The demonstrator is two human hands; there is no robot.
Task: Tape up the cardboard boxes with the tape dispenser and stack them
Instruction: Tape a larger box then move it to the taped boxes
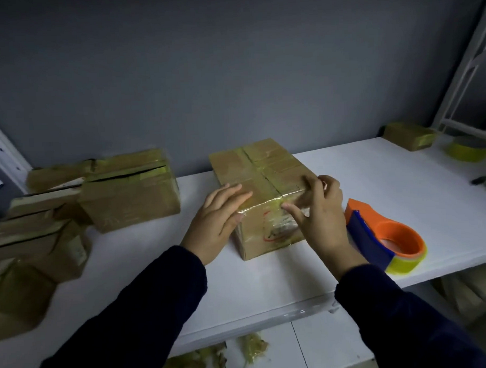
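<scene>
Near the table point(267, 282) edge — left hand point(218, 223) flat on the box point(263, 166), right hand point(323, 222) open-fingered, pressing its front rim

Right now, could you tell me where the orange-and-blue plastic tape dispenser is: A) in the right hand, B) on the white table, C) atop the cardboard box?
B: the orange-and-blue plastic tape dispenser lies on the white table, right of the brown cardboard box.
</scene>
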